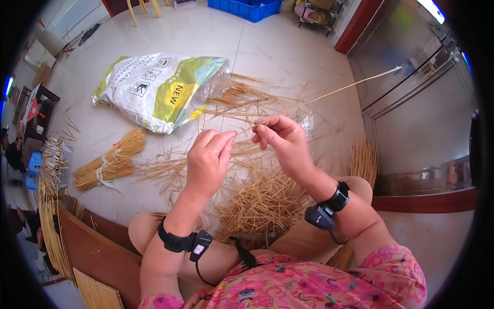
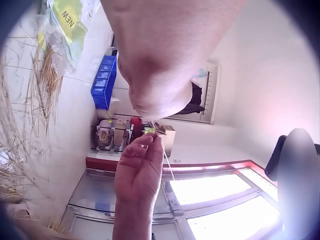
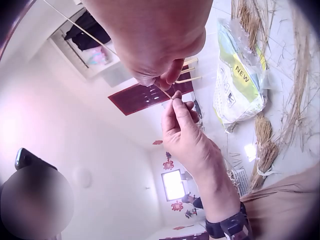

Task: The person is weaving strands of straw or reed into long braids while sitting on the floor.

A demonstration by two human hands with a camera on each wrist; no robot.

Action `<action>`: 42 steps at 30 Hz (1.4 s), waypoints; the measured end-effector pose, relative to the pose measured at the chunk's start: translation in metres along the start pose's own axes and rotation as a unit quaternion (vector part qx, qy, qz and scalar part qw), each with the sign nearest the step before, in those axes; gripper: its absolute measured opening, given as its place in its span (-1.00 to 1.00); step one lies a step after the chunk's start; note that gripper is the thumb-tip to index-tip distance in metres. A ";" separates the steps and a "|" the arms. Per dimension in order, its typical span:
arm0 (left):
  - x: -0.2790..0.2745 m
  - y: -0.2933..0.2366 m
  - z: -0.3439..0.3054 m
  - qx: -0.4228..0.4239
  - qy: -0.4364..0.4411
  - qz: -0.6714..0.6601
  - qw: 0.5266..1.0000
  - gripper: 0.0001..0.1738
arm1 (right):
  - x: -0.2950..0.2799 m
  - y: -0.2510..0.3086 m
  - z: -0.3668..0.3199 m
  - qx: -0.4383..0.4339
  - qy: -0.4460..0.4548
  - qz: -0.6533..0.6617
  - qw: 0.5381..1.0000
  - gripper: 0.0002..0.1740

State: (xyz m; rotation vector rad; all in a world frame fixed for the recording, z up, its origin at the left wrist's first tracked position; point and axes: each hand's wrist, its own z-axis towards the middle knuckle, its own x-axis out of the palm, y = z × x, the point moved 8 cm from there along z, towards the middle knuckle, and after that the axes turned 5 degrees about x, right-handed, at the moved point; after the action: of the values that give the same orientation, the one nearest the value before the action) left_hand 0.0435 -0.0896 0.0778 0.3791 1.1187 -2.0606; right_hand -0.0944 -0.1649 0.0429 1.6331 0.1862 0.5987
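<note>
A long thin straw stalk [image 1: 355, 84] runs from the fingers of my right hand [image 1: 288, 144] out to the upper right. My right thumb and index finger pinch it near one end. Close by on the left, my left hand [image 1: 208, 157] has its thumb and fingertips drawn together. In the right wrist view, the left hand [image 3: 187, 130] pinches the end of the same stalk [image 3: 82, 30], a short piece of which shows between the hands. Below both hands lies a heap of cut straw pieces [image 1: 262, 201], between the person's legs.
A white and green plastic bag [image 1: 139, 90] with straw spilling out lies ahead on the tiled floor. Tied straw bundles [image 1: 110, 162] lie at left, near a wooden board [image 1: 98, 247]. Metal doors [image 1: 417, 134] stand at right, a blue crate [image 1: 246, 9] at the back.
</note>
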 end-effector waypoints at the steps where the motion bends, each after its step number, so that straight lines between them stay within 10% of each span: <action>1: 0.002 0.001 -0.001 0.006 0.001 0.000 1.000 -0.86 | 0.000 -0.004 0.001 0.009 -0.002 0.006 1.000 -0.85; 42: 0.021 -0.004 -0.011 0.059 0.010 0.098 0.993 -0.83 | 0.010 -0.031 -0.001 0.055 -0.039 -0.011 0.998 -0.97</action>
State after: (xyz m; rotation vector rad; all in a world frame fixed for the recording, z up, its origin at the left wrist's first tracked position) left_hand 0.0257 -0.0891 0.0615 0.5468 0.9332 -1.9568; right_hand -0.0795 -0.1540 0.0156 1.7560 0.1815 0.5137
